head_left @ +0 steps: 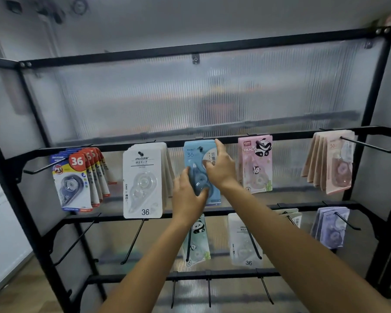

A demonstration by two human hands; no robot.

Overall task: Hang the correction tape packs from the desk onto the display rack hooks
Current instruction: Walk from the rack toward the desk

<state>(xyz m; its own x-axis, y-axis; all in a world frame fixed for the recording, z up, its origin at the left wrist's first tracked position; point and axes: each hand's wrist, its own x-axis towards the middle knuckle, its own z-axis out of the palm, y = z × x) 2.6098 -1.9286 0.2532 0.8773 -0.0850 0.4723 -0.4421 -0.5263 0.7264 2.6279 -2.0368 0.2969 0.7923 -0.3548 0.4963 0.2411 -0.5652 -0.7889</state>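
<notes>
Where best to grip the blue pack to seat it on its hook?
Likely by the flat card edges of the blue pack, low on the left and top right, coming from the front. The plastic bulge fills the middle and the hang hole must stay clear; the left hand and right hand hold it that way.

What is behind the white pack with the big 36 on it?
More pale packs hang behind the white pack on the same hook; only their right edges peek out. How many there are stays hidden, and so do their fronts.
</notes>
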